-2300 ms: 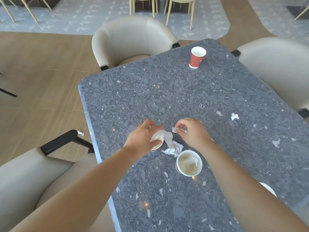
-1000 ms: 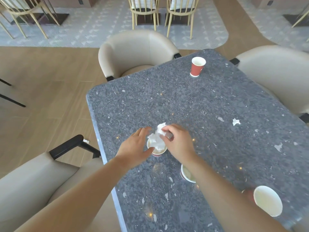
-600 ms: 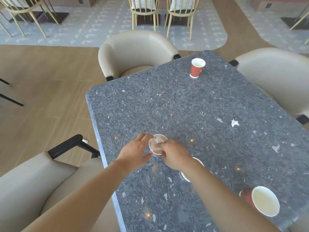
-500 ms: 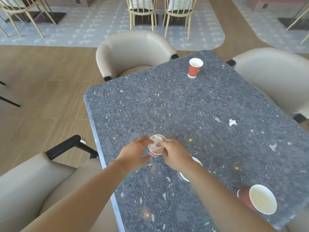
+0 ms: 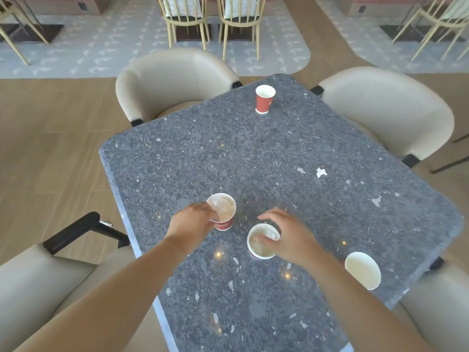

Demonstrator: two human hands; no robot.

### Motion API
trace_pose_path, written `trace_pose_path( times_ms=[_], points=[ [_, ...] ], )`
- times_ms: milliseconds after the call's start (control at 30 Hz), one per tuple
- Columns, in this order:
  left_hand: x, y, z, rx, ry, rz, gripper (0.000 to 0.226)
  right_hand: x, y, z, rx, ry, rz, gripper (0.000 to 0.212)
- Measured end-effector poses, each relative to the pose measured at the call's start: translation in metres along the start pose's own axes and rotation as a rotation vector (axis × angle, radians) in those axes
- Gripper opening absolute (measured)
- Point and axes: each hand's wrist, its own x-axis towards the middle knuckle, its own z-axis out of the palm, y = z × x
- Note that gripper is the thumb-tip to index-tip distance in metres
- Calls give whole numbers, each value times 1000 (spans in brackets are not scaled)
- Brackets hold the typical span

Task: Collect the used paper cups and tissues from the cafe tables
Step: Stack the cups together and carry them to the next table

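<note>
My left hand (image 5: 191, 221) grips a red paper cup (image 5: 223, 212) with crumpled tissue inside, near the left side of the grey stone table (image 5: 253, 153). My right hand (image 5: 289, 236) closes around the rim of a second red cup (image 5: 260, 246), which also holds tissue; the thumb lies over its opening. A third cup (image 5: 363, 270) stands at the right near edge, apparently empty. A fourth red cup (image 5: 264, 99) stands upright at the far end. A small scrap of tissue (image 5: 321, 172) lies on the table to the right.
Beige armchairs surround the table: one at far left (image 5: 172, 80), one at far right (image 5: 385, 107), one at near left (image 5: 33, 283) with a black armrest. Wooden chairs (image 5: 210, 19) stand beyond on a patterned carpet.
The tissue went into the left cup, pushed down by my right hand. My right hand then left that cup and moved right onto the second cup. My left hand kept its hold.
</note>
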Motion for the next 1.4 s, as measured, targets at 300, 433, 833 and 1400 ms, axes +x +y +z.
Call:
trace_pose_path(
  times_ms=[300,433,833,1400],
  points=[
    [-24,24,8,40,-77,73,24,-9,9,16,-142,-70,-11,76],
    [-27,35,14,58,-92,102,22,-8,19,0,-119,95,47,79],
    [-13,53,11,80,-19,177,24,-21,33,-1,-84,6,103,88],
    [-2,114,-40,-147,322,563,15,-26,25,-39,209,351,50,70]
  ],
)
